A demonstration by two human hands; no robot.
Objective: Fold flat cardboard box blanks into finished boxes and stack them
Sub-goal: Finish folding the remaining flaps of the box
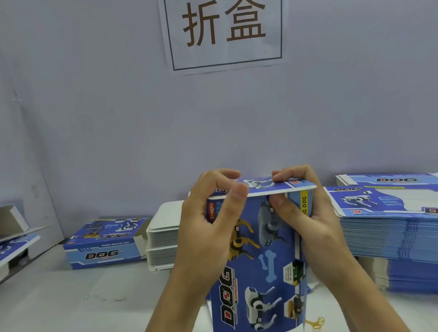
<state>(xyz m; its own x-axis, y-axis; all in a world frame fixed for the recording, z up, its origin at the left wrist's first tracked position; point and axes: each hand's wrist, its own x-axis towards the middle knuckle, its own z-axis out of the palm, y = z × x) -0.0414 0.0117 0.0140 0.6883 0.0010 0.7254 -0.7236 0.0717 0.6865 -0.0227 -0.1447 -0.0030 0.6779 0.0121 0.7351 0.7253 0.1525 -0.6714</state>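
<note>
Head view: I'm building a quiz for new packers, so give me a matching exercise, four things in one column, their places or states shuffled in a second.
Things
1. box in hand
2. finished box
3. stack of printed blanks
4. paper sign

Places or states
A. on the wall, brown characters
B. piled flat at the right
C. lying on the table at the left
D. upright, top flap bent over by the left hand and right hand

Pairs: 1-D, 2-C, 3-B, 4-A

You have two hands, left point(205, 225) and right point(309, 212), on one box point(256, 265), one finished box point(108, 244) far left, three blank stacks and one wall sign point(224, 26).
</note>
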